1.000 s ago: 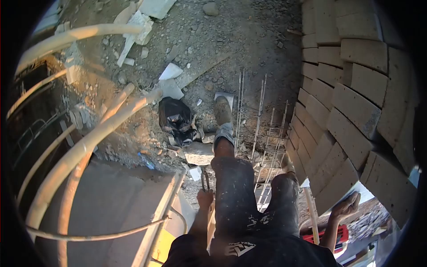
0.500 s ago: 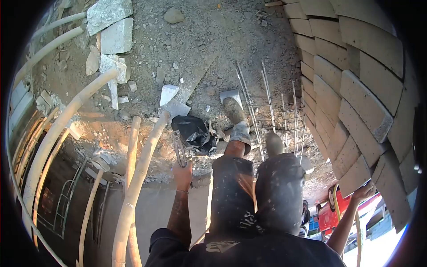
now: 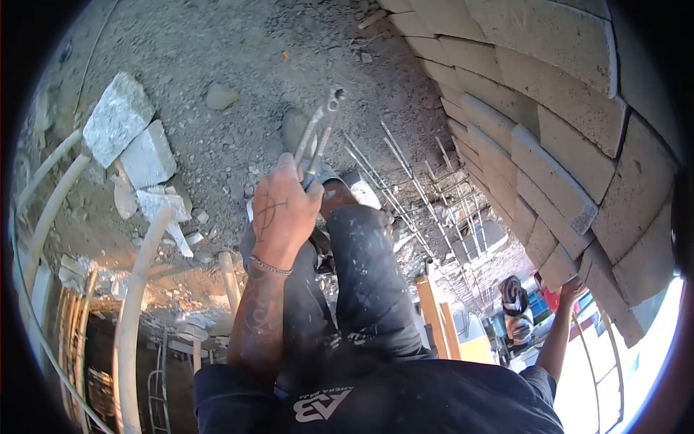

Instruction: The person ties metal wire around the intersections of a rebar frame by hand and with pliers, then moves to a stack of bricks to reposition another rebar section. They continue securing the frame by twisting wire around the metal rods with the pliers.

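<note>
A pair of metal pincers (image 3: 323,124) is gripped by the handles in my left hand (image 3: 283,213), their head pointing up and away from me. My left hand is raised in front of my legs, above the rubble ground. Out at the right, my right hand (image 3: 575,287) holds the lower edge of a block in the stack of pale blocks (image 3: 538,217). Its fingers are partly hidden by that edge. My legs (image 3: 369,282) are bent, in dusty dark trousers.
Thin steel rebar (image 3: 394,148) sticks up to the right of my feet. Broken concrete chunks (image 3: 119,119) lie at the left. Bamboo poles (image 3: 144,289) rise beside a lower level at lower left. Wooden boards (image 3: 436,315) stand by my right leg.
My left hand has lifted the pincers up and closer to the camera. My right hand stays on the block stack. The view has turned, and my legs have shifted.
</note>
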`<state>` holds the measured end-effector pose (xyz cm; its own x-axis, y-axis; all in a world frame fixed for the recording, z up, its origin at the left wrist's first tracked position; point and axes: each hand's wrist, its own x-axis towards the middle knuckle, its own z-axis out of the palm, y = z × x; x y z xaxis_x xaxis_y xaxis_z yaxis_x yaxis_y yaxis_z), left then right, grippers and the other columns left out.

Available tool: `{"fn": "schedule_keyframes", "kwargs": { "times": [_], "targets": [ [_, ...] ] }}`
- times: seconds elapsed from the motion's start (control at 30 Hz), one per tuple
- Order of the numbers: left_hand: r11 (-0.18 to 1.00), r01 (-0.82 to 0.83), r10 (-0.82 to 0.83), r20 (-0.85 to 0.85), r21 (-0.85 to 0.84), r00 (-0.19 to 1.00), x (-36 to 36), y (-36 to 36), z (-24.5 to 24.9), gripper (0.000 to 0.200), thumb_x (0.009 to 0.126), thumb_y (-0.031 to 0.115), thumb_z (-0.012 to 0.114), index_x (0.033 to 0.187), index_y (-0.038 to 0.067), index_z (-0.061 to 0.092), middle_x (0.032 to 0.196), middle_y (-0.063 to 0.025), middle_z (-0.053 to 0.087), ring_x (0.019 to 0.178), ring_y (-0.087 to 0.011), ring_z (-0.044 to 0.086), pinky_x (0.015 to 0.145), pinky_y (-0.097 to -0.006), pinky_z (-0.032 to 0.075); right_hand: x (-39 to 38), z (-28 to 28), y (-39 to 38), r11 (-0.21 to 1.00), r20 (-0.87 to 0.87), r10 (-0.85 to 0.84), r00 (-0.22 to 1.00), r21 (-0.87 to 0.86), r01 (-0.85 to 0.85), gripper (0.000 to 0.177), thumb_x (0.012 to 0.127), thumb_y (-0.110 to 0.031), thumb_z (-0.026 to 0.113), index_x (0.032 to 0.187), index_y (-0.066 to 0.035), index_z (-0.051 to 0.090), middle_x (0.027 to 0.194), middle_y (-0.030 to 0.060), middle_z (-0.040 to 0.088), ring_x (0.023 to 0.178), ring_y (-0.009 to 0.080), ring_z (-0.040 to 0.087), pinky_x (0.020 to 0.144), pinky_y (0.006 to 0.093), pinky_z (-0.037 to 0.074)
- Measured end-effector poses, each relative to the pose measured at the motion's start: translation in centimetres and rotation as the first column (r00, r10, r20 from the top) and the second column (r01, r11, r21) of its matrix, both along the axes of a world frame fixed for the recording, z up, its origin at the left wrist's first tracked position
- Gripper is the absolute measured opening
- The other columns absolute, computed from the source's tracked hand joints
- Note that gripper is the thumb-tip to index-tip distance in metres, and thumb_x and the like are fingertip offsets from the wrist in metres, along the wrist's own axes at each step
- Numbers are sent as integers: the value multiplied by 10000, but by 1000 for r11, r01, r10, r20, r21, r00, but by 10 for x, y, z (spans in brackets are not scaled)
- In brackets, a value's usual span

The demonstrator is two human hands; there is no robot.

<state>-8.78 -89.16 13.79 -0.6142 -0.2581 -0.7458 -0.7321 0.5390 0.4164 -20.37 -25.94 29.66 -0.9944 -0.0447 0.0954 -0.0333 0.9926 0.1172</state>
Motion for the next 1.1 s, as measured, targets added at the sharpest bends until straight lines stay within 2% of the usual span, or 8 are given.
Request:
{"fn": "schedule_keyframes", "kwargs": {
  "times": [0.5,0.6,0.67,0.7,0.77,0.87,1.0,1.1],
  "targets": [
    [454,891,-854,-296,-23,427,-33,69,-121,317,720,246,621,910,-2,567,765,-160,612,763,-350,590,732,-408,461,43,50,117,968,-133,-252,959,-34,250,368,905,-317,435,979,9,591,835,137,603,727,261,537,710,332,414],
    [420,902,-845,-406,-98,349,-36,109,-154,330,728,258,598,945,14,555,845,-170,611,824,-347,588,758,-423,452,44,10,-75,944,-361,-328,873,-154,292,369,910,-323,436,993,2,592,832,125,605,722,247,534,713,318,412],
    [213,925,-897,-439,-315,57,-63,146,-165,338,730,265,591,973,34,546,904,-181,604,875,-335,588,778,-435,441,90,-12,-85,955,-659,-240,712,-30,295,315,892,-306,461,904,-18,586,761,157,590,657,231,541,651,330,419],
    [12,961,-947,-312,-275,-78,-75,170,-162,326,723,273,595,941,35,550,864,-181,609,845,-337,594,753,-438,452,147,-17,-36,777,-535,31,844,545,316,337,922,-282,425,977,5,593,853,123,614,729,203,557,694,318,434],
    [-278,929,-937,-143,-246,-318,-75,209,-170,316,716,281,600,909,35,554,824,-180,615,814,-339,601,728,-441,462,175,-64,-138,899,-851,-331,409,-153,410,194,847,-189,546,849,-30,658,808,140,659,772,251,620,744,369,470],
    [-510,808,-816,-132,-295,-563,-73,239,-192,281,703,281,610,820,31,555,730,-178,611,727,-354,604,662,-444,477,243,-198,-120,640,-536,-766,354,-586,497,303,916,-270,449,968,-28,624,817,131,638,700,219,585,684,336,455],
    [-601,733,-720,-181,-319,-670,-71,244,-200,285,676,291,612,778,29,561,701,-182,603,678,-362,598,628,-449,477,229,-340,-136,421,211,-803,558,-461,781,436,922,-406,412,999,0,553,963,197,561,885,346,583,782,444,466],
    [-614,682,-671,-193,-398,-716,-93,246,-206,301,664,300,605,784,28,559,725,-185,607,693,-365,597,642,-454,473,195,-407,-143,550,170,-758,630,-355,757,594,820,-506,537,1027,49,489,992,198,534,933,326,581,777,404,485]
  ]
}}
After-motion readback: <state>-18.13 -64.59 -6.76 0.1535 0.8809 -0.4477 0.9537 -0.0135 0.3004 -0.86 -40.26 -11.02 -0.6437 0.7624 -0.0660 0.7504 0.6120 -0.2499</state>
